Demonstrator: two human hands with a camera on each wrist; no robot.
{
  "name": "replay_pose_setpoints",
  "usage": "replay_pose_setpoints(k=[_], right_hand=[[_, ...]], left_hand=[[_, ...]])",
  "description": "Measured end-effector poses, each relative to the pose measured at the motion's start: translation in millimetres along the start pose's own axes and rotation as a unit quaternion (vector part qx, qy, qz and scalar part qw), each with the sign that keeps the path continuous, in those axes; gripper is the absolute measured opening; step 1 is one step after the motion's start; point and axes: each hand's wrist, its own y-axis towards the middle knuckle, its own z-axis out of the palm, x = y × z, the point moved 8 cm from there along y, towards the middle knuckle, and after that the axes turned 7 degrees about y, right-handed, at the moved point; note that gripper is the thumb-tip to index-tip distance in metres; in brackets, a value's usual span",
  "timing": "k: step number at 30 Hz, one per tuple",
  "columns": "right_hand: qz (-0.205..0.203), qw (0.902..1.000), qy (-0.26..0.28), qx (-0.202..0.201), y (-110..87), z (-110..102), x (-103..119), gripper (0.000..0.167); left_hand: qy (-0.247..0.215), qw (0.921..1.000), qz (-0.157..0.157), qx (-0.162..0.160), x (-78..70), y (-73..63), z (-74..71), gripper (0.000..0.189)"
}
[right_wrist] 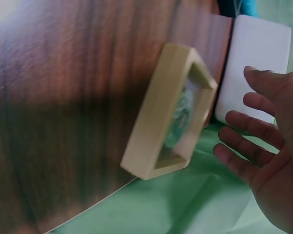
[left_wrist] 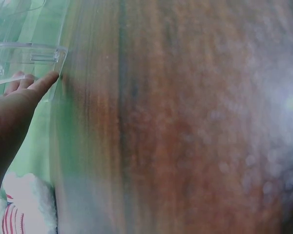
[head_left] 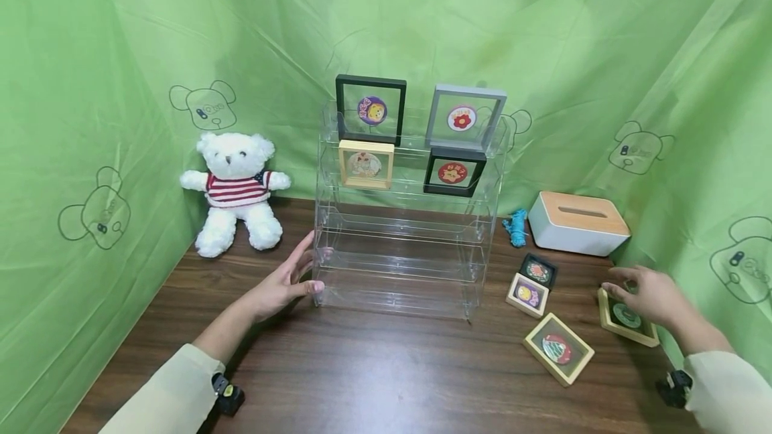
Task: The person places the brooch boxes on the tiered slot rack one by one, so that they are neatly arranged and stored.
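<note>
A clear acrylic tiered rack (head_left: 398, 295) stands on the table. My left hand (head_left: 279, 292) touches its left side with fingers extended. At the right, my right hand (head_left: 654, 295) is over a light wooden frame (head_left: 627, 317) with a green round badge. In the right wrist view that hand (right_wrist: 268, 131) has its fingers apart and loosely bent, with a gap to the frame (right_wrist: 156, 112). On the rack's upper tiers stand a black frame (head_left: 370, 111), a grey frame (head_left: 463, 117), a small wooden frame (head_left: 366, 165) and a small black frame (head_left: 454, 172).
Right of the rack lie a wooden frame with a red-and-green badge (head_left: 557, 349), a small wooden frame (head_left: 527, 295) and a small black frame (head_left: 538, 270). Behind them are blue cord (head_left: 517, 228) and a tissue box (head_left: 579, 223). A white teddy bear (head_left: 236, 173) sits left against green cloth (head_left: 386, 12).
</note>
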Motion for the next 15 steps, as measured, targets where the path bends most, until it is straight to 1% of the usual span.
replay_pose_setpoints(k=[7, 11, 15], right_hand=[[-0.016, 0.9998, -0.012, 0.001, -10.5, 12.5, -17.4, 0.03], [-0.016, 0.9996, -0.023, -0.002, -14.0, 16.3, -24.3, 0.027], [-0.013, 0.9995, -0.029, -0.005, -13.9, 16.8, -25.4, 0.028]], left_hand=[[0.001, 1.0, -0.003, 0.002, -0.4, 0.2, -0.1, 0.109], [0.003, 1.0, -0.008, 0.001, 0.2, -0.6, 0.0, 0.11], [0.004, 1.0, -0.007, 0.0, 1.2, -1.1, 0.0, 0.11]])
